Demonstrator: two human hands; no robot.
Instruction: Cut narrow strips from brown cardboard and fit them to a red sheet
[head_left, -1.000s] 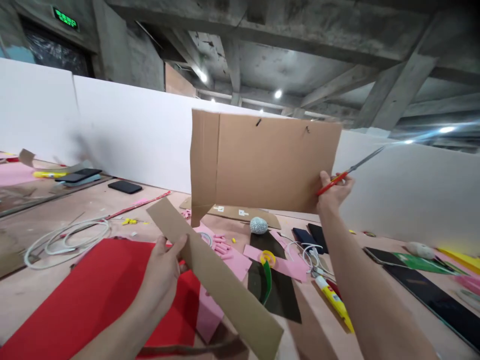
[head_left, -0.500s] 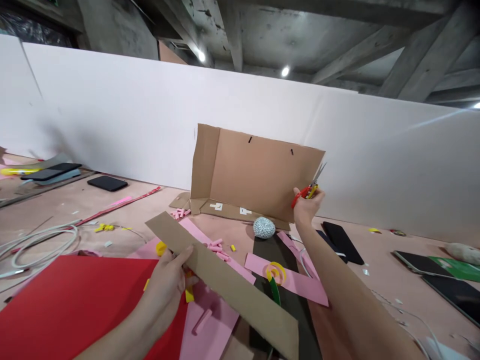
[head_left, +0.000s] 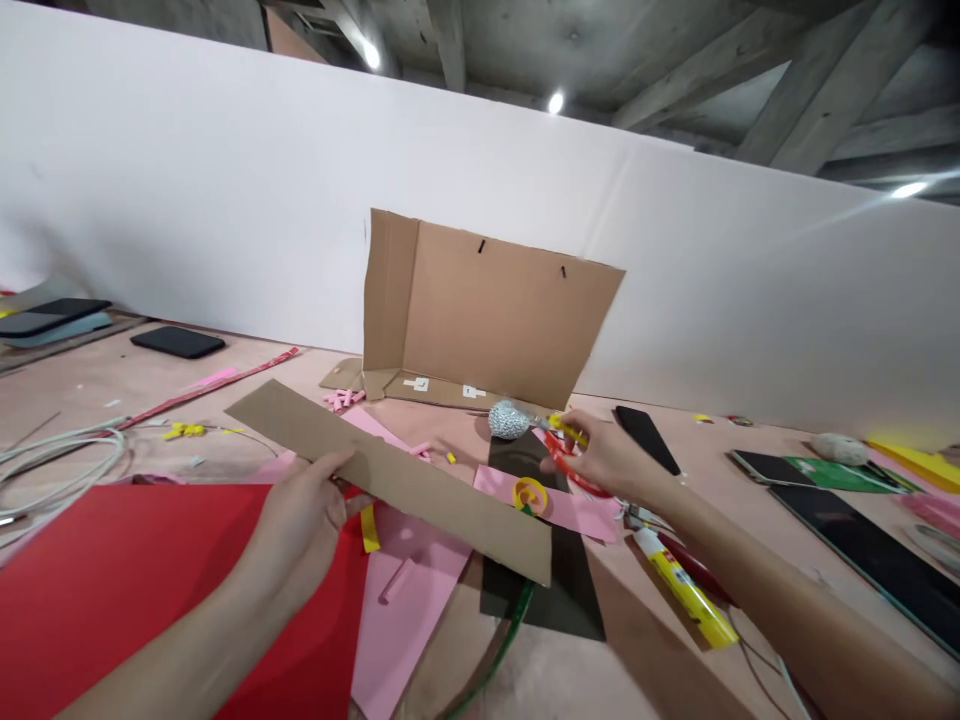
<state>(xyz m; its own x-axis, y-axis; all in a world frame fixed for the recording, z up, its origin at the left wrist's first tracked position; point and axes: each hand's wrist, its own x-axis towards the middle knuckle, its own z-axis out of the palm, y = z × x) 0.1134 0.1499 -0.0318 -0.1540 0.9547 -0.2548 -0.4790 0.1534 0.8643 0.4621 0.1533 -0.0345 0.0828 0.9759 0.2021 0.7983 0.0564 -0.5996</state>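
My left hand [head_left: 311,505] pinches a long strip of cardboard [head_left: 420,492] near its left part, thumb on top and fingers beneath. The strip slants down to the right above pink and red paper. My right hand [head_left: 592,450] is closed around red and yellow scissors [head_left: 562,445], which point left toward a silvery, speckled egg-shaped ball [head_left: 508,420]. Whether the blades touch the ball I cannot tell. Behind stands a folded cardboard piece [head_left: 502,310] with two black marks near its top edge. Below the scissors lies a pink paper strip [head_left: 577,515] with a yellow paper coil [head_left: 530,495].
Red paper [head_left: 150,590] covers the left front. A yellow glue tube [head_left: 694,595] lies under my right forearm. Several dark phones rest on both sides, one phone [head_left: 178,342] at the left. White cable [head_left: 67,460] coils at the far left. A white partition [head_left: 225,200] rises behind.
My right hand has lowered the scissors from beside the standing cardboard to near the ball, blades swinging left. The cardboard strip has shifted left and up in view. The view has moved slightly right.
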